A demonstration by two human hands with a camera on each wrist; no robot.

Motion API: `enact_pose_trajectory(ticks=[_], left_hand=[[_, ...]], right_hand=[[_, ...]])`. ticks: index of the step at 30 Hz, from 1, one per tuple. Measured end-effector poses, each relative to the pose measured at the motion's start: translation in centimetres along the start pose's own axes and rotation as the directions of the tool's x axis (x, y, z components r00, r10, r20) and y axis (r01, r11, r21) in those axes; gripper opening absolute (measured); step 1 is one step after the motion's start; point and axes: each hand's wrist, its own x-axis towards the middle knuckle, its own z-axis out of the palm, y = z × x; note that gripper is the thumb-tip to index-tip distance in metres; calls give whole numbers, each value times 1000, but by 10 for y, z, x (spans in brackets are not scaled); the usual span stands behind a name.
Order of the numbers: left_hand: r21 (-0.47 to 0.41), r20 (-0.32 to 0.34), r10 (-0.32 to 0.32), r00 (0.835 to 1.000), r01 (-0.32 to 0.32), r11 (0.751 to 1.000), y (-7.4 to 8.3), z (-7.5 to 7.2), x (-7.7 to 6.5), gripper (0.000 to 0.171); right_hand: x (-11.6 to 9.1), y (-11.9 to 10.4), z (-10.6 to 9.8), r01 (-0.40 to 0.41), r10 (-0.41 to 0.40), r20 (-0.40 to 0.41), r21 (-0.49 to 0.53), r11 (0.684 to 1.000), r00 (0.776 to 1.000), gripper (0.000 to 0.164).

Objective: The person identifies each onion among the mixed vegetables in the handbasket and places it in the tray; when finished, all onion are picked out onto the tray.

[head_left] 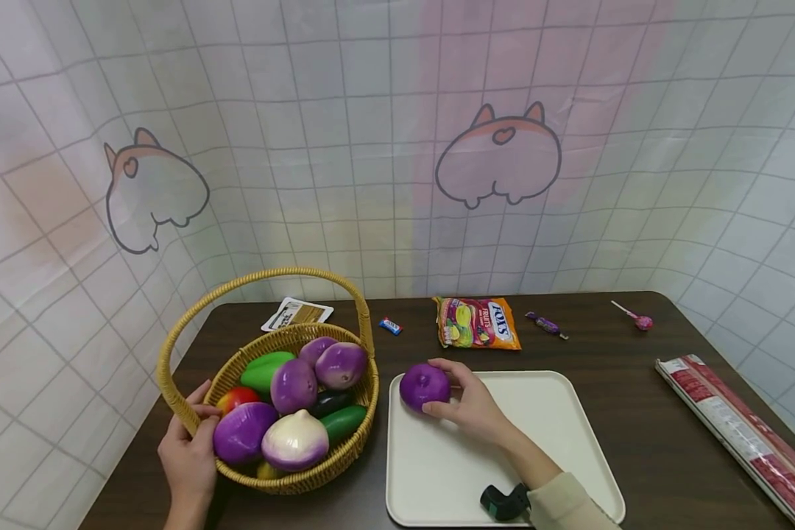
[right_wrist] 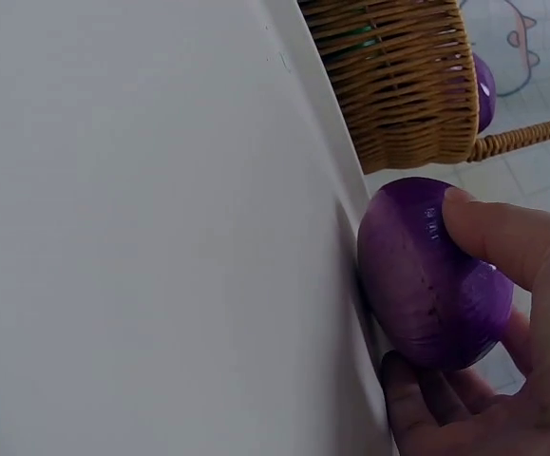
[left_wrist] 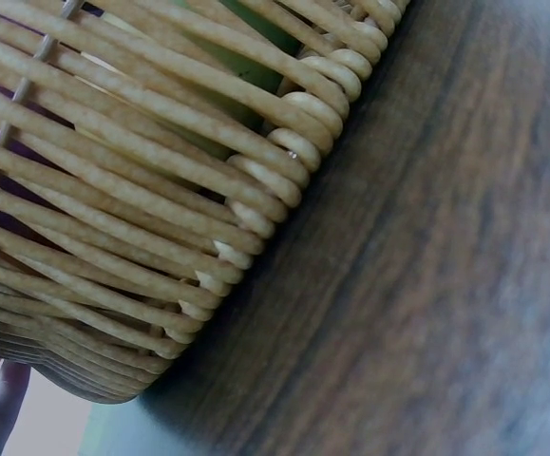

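Observation:
My right hand (head_left: 472, 401) holds a round purple onion (head_left: 425, 388) at the far left corner of the white tray (head_left: 503, 471). In the right wrist view the thumb lies on one side of the onion (right_wrist: 431, 275) and the fingers curl round the other, close against the tray. On the left, my left hand (head_left: 192, 456) grips the rim of a wicker basket (head_left: 291, 482) by the foot of its handle. Inside the basket are several purple vegetables (head_left: 294, 386), a white-and-purple one (head_left: 295, 440), green ones (head_left: 344, 425) and a red-yellow fruit (head_left: 237, 400).
Along the back of the dark table lie a white-and-brown packet (head_left: 297, 314), a small blue candy (head_left: 391, 325), an orange candy bag (head_left: 477, 323), a purple wrapped candy (head_left: 546, 324) and a lollipop (head_left: 642, 322). A long red-and-white package (head_left: 735, 434) lies at the right.

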Motion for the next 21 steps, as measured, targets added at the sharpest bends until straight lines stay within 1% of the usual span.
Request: enact_pose_trajectory(ticks=[2,4,6,9,11,14,16,21], left_hand=[[0,3,-5,1000,5,1000,0,0,0,7],[-5,7,-8,1000,8,1000,0,0,0,7],[-9,9,-5,1000,5,1000,0,0,0,8],[-10,10,-1,1000,1,1000,0,0,-1,8],[-2,8,-1,1000,1,1000,0,0,-1,8],[1,6,-2,1000,2,1000,0,0,-1,8],[10,5,0,1000,0,1000,0,0,-1,8],[11,4,9,1000,-9,1000,1,0,-1,7]], right_hand=[[-2,-7,0,14,-15,11,15,1000,1000,67],[-2,-6,1,36,-37,20,31,999,999,67],[-2,-7,1,27,-28,26,32,999,999,67],[0,0,2,14,-15,27,26,1000,1000,66],[-1,-5,2,10,-11,36,25,1000,999,66],[-1,-7,2,44,-46,56,45,998,997,66],[0,-5,2,66,-68,66,38,997,996,67],[2,3,1,84,-85,77,26,996,993,65]])
